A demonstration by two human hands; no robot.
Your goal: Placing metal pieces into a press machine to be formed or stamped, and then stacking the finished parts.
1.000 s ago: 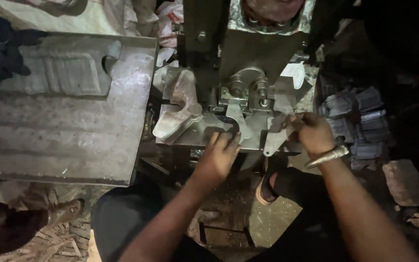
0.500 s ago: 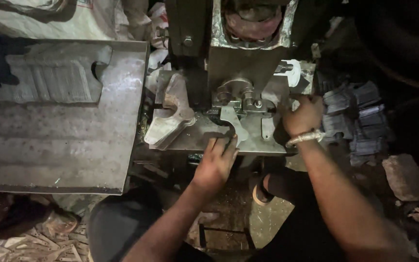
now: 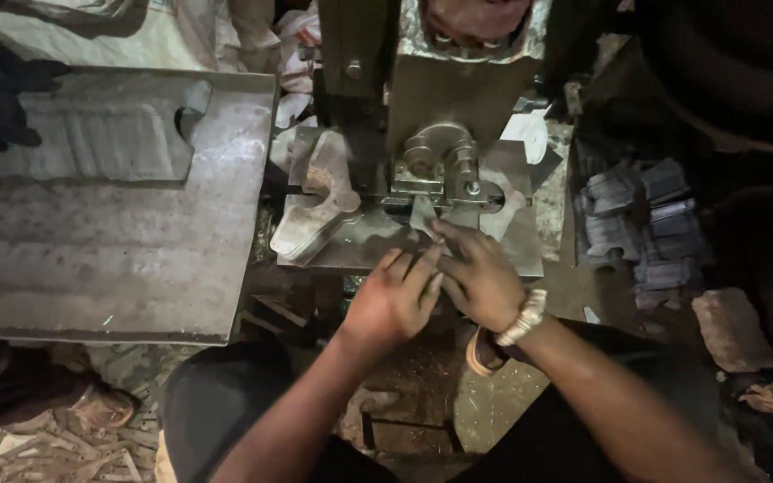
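Head view | left hand (image 3: 395, 300), right hand (image 3: 480, 277): grip pinching flat grey metal blank (image 3: 424, 215) | steel press (image 3: 422, 107)

Over on the left a big grey sheet-metal plate (image 3: 118, 259) lies flat, a curved notch cut into its upper edge. Just beside the press bed, a stack of curved metal cut-outs (image 3: 315, 210) leans in a heap. To the right, a pile of small grey stamped pieces (image 3: 641, 224) sits in the dark. A rough brick-like block (image 3: 731, 326) rests below that pile. Metal scraps (image 3: 29, 447) litter the floor at bottom left.
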